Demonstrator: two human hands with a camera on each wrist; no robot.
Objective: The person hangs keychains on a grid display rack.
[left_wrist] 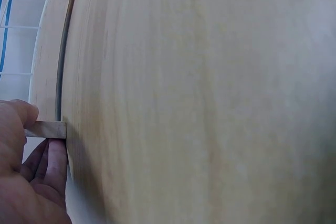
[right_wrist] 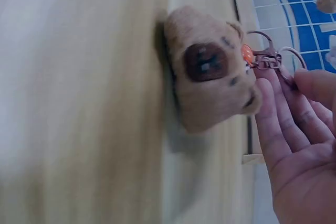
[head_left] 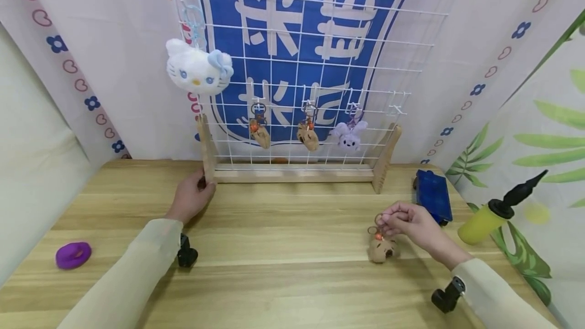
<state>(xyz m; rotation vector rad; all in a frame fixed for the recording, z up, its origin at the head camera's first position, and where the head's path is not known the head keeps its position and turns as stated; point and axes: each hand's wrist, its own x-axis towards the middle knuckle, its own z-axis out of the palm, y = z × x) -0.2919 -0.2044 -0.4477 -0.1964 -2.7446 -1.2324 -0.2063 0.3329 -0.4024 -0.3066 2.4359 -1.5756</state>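
Note:
My right hand [head_left: 409, 225] pinches the metal ring of a brown plush keychain [head_left: 383, 251] by finger and thumb. In the right wrist view the plush [right_wrist: 210, 98] shows a dark snout, small ears and an orange bead near its clasp. It hangs at or just above the tabletop; contact I cannot tell. My left hand [head_left: 192, 197] grips the left wooden foot [head_left: 207, 149] of a white wire grid rack [head_left: 297, 57]. The left wrist view has thumb and fingers on either side of that wooden piece [left_wrist: 47, 129].
From the grid's hooks hang a white cat plush [head_left: 196, 70], brown plush keychains [head_left: 260, 135] [head_left: 308, 136] and a lilac bunny keychain [head_left: 349, 136]. A bare hook [head_left: 396, 109] is at right. Around the table are a purple object [head_left: 73, 255], blue box [head_left: 433, 194] and yellow pump [head_left: 480, 225].

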